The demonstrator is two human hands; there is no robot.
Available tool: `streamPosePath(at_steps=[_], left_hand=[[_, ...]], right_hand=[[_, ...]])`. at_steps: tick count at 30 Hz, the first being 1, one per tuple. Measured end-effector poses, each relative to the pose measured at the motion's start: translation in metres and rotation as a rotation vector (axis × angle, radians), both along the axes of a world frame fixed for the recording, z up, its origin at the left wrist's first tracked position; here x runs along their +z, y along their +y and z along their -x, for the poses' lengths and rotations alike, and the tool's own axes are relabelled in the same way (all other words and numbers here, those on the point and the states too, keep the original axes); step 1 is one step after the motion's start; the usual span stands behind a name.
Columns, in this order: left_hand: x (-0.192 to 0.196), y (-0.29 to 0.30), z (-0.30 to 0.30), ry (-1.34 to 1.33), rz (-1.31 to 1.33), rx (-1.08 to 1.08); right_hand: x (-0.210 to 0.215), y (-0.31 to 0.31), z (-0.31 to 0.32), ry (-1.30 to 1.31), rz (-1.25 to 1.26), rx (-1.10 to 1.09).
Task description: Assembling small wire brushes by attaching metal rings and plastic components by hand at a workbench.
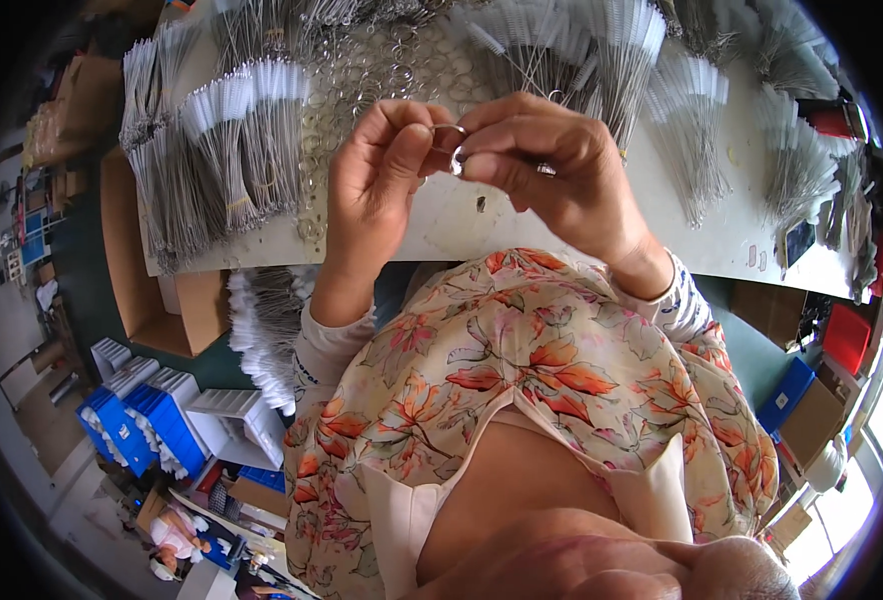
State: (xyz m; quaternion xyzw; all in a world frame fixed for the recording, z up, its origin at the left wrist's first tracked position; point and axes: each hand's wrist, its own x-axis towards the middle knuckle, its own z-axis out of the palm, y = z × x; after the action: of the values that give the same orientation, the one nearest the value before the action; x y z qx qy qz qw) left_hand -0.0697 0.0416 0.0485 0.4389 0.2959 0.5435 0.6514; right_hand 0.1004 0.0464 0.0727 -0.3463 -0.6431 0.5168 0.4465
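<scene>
Bundles of white-bristled wire brushes (232, 150) lie across the pale counter (462, 225), beside a heap of loose metal rings (382, 60). Blue plastic crates (147, 425) and cardboard boxes (147, 285) sit on the floor at left.

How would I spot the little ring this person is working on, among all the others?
Start at the long pale table strewn with wire brush bundles and a heap of loose metal rings. Just above its near edge, the left hand and right hand meet. The ring pinched between their fingertips is the only one lifted off the table.
</scene>
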Motion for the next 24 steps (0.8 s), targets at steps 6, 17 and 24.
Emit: streamPosePath(at_steps=[6,17,24], left_hand=[[-0.008,-0.006,0.007,-0.324,0.251,-0.059],[0.006,0.002,0.02,0.111,-0.022,-0.035],[0.011,0.003,0.023,0.431,-0.395,0.059]], right_hand=[[-0.004,-0.012,0.016,-0.063,-0.241,-0.032],[-0.006,-0.011,0.009,0.01,-0.144,0.053],[-0.012,-0.013,0.014,-0.047,-0.277,-0.017]])
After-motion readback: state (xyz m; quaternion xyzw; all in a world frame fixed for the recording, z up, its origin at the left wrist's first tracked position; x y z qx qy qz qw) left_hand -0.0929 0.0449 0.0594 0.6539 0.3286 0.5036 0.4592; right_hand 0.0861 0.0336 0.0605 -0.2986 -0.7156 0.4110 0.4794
